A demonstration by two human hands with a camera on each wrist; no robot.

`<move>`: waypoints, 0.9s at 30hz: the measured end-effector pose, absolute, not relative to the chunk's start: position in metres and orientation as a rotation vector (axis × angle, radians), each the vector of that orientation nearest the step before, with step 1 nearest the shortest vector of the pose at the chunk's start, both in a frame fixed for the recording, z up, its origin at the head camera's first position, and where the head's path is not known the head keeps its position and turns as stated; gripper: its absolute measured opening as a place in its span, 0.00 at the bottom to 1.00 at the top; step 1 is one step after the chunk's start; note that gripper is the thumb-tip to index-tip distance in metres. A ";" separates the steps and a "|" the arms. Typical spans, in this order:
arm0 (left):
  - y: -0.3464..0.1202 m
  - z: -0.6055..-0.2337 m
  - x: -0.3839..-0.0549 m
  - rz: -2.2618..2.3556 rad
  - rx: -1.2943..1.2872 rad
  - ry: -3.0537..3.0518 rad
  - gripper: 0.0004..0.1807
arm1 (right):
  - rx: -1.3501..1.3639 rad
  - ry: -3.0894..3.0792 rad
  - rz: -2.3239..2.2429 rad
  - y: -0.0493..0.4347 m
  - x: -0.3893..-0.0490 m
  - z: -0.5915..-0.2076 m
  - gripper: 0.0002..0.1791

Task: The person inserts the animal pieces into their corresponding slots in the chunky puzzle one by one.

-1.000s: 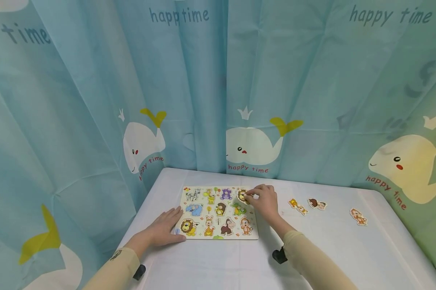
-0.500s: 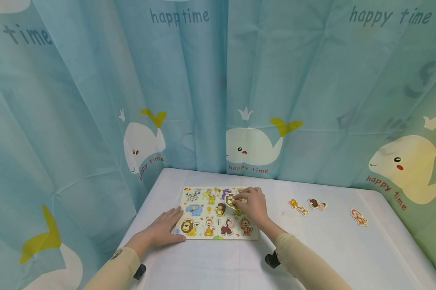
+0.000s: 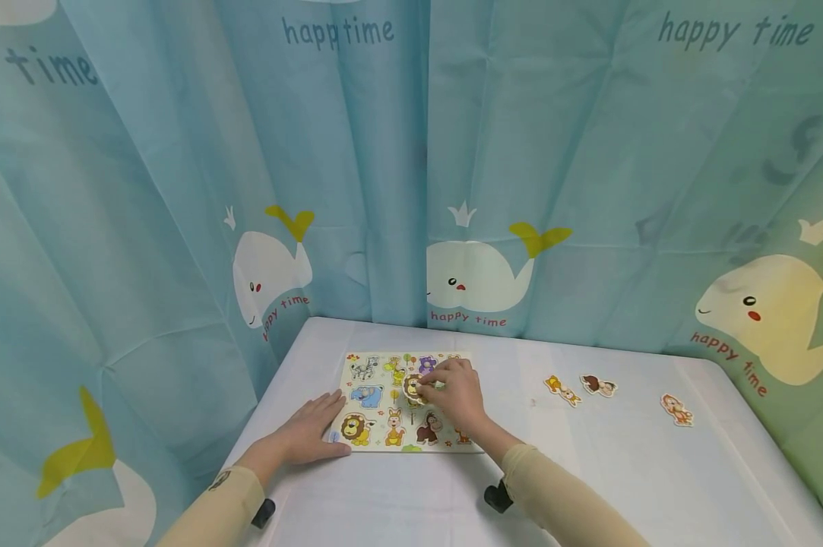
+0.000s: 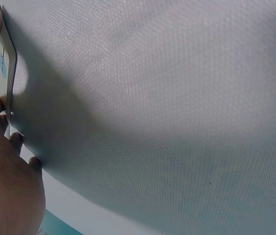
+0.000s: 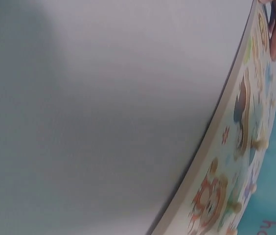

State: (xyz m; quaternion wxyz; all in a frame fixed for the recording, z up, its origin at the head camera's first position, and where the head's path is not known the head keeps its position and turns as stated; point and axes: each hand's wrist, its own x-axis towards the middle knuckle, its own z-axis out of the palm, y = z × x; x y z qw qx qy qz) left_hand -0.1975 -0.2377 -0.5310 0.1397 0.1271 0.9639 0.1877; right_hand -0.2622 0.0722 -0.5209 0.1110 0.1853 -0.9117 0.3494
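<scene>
A puzzle board (image 3: 377,449) printed with animals lies on the white table. My left hand (image 3: 310,429) rests along its left edge with fingers extended, the thumb at the near corner. In the left wrist view, that hand (image 4: 8,181) touches the board's rim (image 4: 11,68). Over the middle of the board, my right hand (image 3: 457,395) pinches a lion puzzle piece (image 3: 412,389) between thumb and fingers. That hand covers part of the board's right side. A lion picture (image 3: 355,429) shows at the lower left of the board. Small knobs (image 5: 260,144) stand up from it in the right wrist view.
To the right of the board lie three loose puzzle pieces: a yellow and orange one (image 3: 563,390), a brown one (image 3: 599,385) and an orange one (image 3: 677,409). A blue whale-print curtain (image 3: 384,190) hangs behind and beside the table (image 3: 623,471).
My right hand has carried the lion piece leftward from the board's upper right corner to its middle. The left hand and the loose pieces have stayed put.
</scene>
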 end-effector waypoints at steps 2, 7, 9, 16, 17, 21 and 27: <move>-0.237 -0.531 -0.197 0.544 0.361 2.783 0.55 | 0.553 -2.679 1.015 0.068 -0.261 -0.522 0.04; -0.237 -0.530 -0.197 0.541 0.368 2.780 0.55 | 0.598 -2.664 1.009 0.056 -0.256 -0.524 0.04; -0.238 -0.529 -0.197 0.543 0.376 2.778 0.55 | 0.614 -2.671 1.006 0.051 -0.254 -0.524 0.04; -0.239 -0.529 -0.197 0.559 0.382 2.772 0.55 | 0.662 -2.707 0.998 0.036 -0.250 -0.524 0.04; -0.239 -0.529 -0.197 0.553 0.380 2.772 0.55 | 0.661 -2.712 0.994 0.034 -0.249 -0.524 0.04; -0.239 -0.530 -0.198 0.548 0.381 2.773 0.55 | 0.649 -2.739 0.973 0.027 -0.247 -0.526 0.05; -0.238 -0.529 -0.199 0.548 0.391 2.776 0.54 | 0.624 -2.759 0.961 0.019 -0.243 -0.528 0.06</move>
